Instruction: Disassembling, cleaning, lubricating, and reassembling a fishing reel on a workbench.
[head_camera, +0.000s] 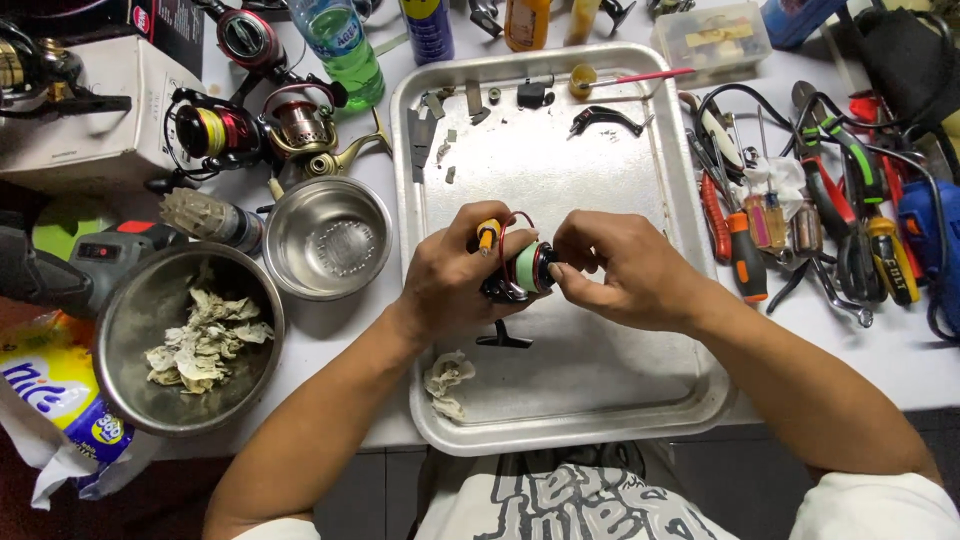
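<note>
A white table (330, 340) fills the view, brightly and evenly lit from above with only soft shadows. Its front edge runs along the bottom, and below it a dark floor (150, 500) shows at lower left. No walls or windows come into view.

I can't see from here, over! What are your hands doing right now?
Left hand grips fishing reel over metal tray. Right hand pinches its spool end. Crumpled rag lies on the tray, clear of the hands.
</note>
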